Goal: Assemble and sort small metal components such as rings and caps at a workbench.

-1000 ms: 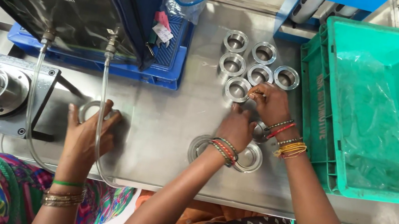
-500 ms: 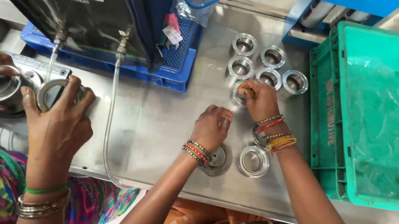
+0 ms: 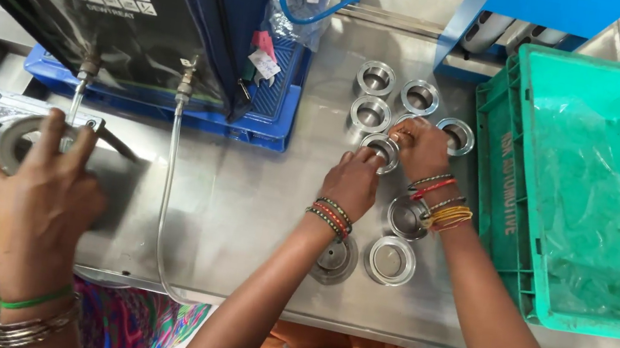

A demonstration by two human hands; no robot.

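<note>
While both of the person's hands meet over one shiny, round machined metal ring (image 3: 381,149), the rest of the parts sit within easy reach around that grip. Nearest the body, below the wrists: a flat dull-grey metal disc (image 3: 336,258) and a wide-rimmed silver metal ring (image 3: 390,260) lie side by side on the brushed steel tabletop (image 3: 240,204), apart from each other, seemingly set aside. Another silver ring (image 3: 405,216) lies just under the right wrist, half covered by the bangles.

At the grip itself: left hand (image 3: 352,182) has fingertips curled onto the near rim of the ring; right hand (image 3: 422,147) pinches the far rim from the other side. Both hands are closed lightly on the same part, which appears to rest on the table rather than be lifted, though I cannot tell for certain.

Just beyond the grip: four like rings (image 3: 376,78) stand in a loose cluster, open side up, likely staged as stock. To the right of the grip, a green plastic crate (image 3: 504,187) lined with a clear bag stands close to the table edge.

Far left of the grip: another person's hand (image 3: 46,184) holds a grey ring at a fixture beneath a dark blue machine (image 3: 211,12).
</note>
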